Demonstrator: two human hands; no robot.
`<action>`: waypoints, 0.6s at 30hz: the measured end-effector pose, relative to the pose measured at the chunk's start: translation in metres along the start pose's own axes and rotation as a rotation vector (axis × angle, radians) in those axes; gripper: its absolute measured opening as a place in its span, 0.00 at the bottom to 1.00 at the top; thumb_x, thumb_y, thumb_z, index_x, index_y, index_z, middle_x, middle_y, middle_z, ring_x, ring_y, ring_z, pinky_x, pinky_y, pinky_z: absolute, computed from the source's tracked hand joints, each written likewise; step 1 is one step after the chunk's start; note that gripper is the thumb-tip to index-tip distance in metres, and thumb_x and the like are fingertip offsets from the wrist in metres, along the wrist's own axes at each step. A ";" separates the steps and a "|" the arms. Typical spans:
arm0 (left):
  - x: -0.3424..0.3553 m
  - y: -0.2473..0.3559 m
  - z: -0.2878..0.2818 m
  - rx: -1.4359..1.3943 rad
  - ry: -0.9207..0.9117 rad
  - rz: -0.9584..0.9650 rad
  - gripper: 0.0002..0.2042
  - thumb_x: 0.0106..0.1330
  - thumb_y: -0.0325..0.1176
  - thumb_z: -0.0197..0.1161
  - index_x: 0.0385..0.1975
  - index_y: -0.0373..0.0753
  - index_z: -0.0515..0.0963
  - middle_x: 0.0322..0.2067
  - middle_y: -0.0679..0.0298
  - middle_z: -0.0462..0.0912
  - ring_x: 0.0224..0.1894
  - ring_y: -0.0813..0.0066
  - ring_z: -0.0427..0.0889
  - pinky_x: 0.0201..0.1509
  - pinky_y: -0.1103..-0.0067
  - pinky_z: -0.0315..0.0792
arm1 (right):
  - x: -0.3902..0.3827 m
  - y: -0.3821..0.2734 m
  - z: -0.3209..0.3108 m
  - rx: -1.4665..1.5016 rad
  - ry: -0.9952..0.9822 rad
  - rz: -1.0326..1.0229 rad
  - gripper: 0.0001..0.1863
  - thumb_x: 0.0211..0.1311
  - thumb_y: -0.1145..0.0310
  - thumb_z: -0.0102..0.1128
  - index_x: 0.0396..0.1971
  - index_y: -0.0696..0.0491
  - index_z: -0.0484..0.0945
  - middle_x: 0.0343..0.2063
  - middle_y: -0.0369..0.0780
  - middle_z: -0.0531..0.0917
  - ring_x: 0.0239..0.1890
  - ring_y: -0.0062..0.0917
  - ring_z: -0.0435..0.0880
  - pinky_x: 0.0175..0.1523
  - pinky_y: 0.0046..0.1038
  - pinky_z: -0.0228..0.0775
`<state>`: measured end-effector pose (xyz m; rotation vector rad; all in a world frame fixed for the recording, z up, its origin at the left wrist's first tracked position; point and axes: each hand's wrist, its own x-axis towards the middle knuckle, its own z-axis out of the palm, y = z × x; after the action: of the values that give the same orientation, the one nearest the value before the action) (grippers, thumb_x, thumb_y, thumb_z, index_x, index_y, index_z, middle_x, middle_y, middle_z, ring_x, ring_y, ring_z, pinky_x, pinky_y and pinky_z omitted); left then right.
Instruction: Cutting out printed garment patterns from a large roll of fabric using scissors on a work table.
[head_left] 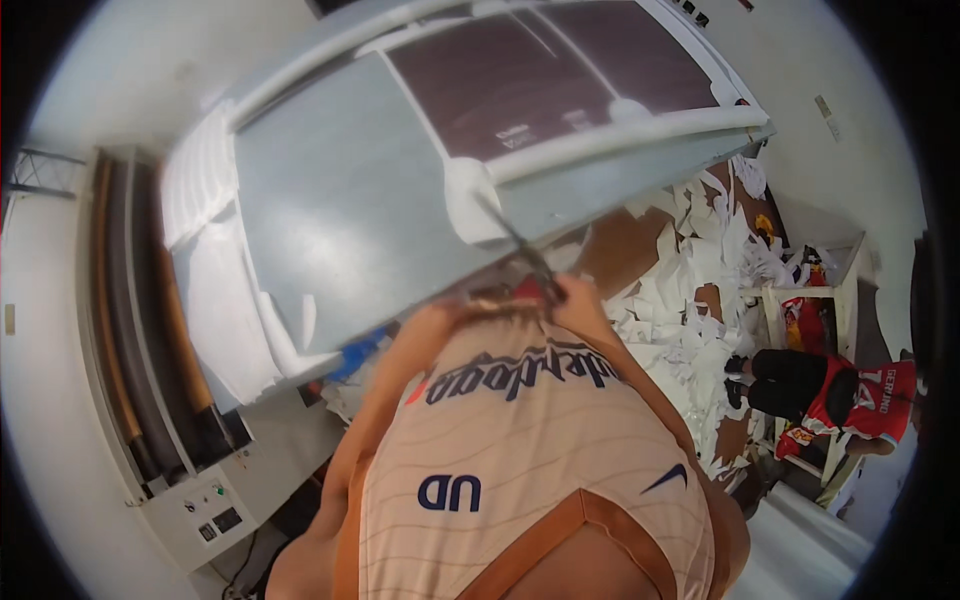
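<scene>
In front of my waist, my right hand is closed around a long dark tool that looks like a pair of scissors. Its thin end points up and away, over the front edge of the table. My left hand is at the same edge, its fingers smeared by motion. A blurred, reddish thing lies between the two hands; its kind cannot be made out. Just beyond the scissors, a strip of white sheet lies on the tabletop with its rounded end near the edge.
Dark maroon sheets framed by white strips cover the table's far right. White material drapes over its left end. A machine with long rollers stands left. White scraps litter the right floor, near a person in a red jersey.
</scene>
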<state>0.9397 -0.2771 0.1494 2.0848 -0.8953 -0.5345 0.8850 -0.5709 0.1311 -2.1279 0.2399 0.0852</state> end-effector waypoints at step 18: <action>0.170 -0.144 0.098 -0.002 0.779 -0.804 0.18 0.63 0.45 0.71 0.41 0.34 0.81 0.36 0.52 0.82 0.38 0.54 0.82 0.43 0.64 0.74 | 0.320 0.040 -0.026 -0.069 0.012 -0.178 0.25 0.61 0.55 0.73 0.24 0.60 0.70 0.18 0.44 0.74 0.21 0.33 0.66 0.30 0.34 0.65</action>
<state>1.0506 -0.3899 -0.0354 2.3148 0.4078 -0.0647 1.1892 -0.6581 0.0620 -2.2089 0.0540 -0.0238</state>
